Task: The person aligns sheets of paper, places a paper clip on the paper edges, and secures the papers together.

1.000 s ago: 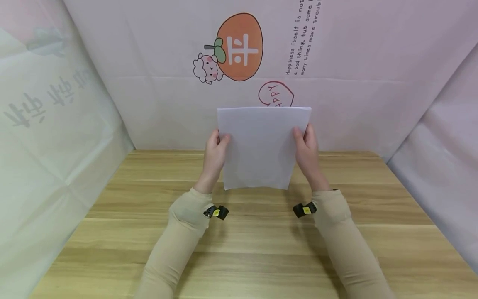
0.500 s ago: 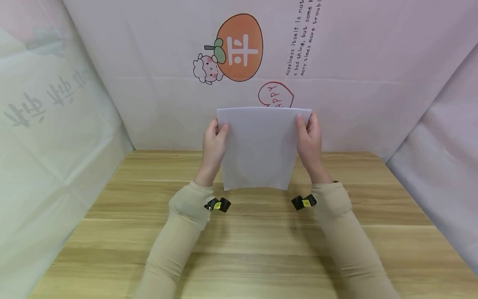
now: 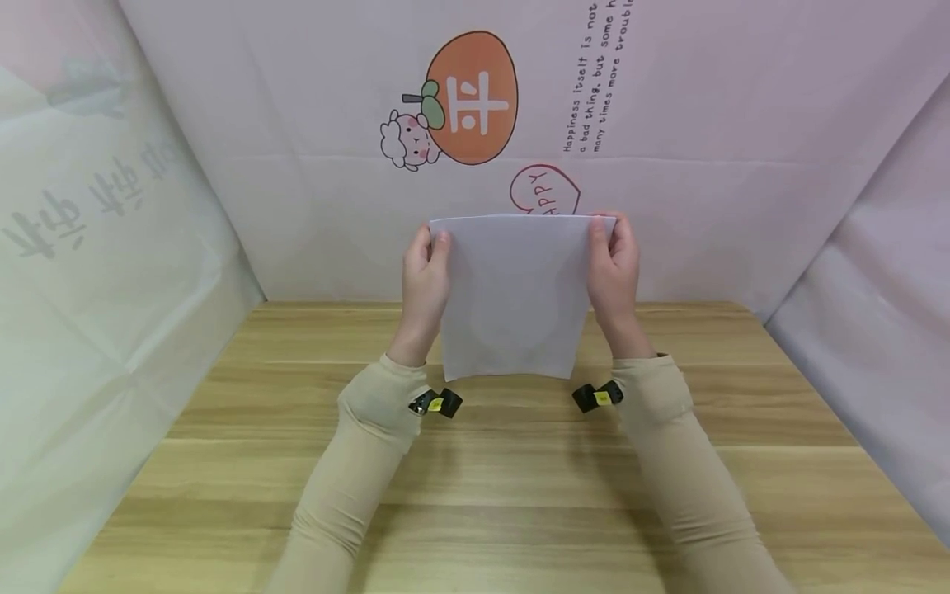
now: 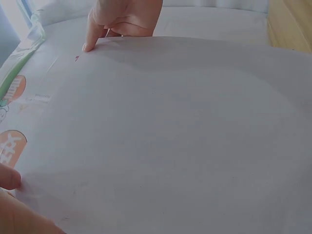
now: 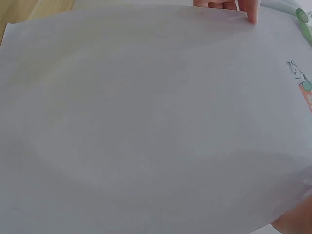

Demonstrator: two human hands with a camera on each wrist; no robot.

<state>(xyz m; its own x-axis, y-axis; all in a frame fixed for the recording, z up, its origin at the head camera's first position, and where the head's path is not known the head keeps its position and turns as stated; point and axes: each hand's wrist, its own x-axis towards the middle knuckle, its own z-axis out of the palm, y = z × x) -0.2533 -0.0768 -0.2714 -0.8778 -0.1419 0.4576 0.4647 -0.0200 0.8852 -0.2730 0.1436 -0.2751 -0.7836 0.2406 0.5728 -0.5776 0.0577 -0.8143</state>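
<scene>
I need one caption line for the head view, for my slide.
Left hand and right hand hold white paper near its upper corners at a wooden table.

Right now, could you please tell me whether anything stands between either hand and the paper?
Nothing visible does: the left hand and the right hand both grip the paper directly, near its upper corners. Whatever lies directly behind the paper is hidden in the head view.
</scene>
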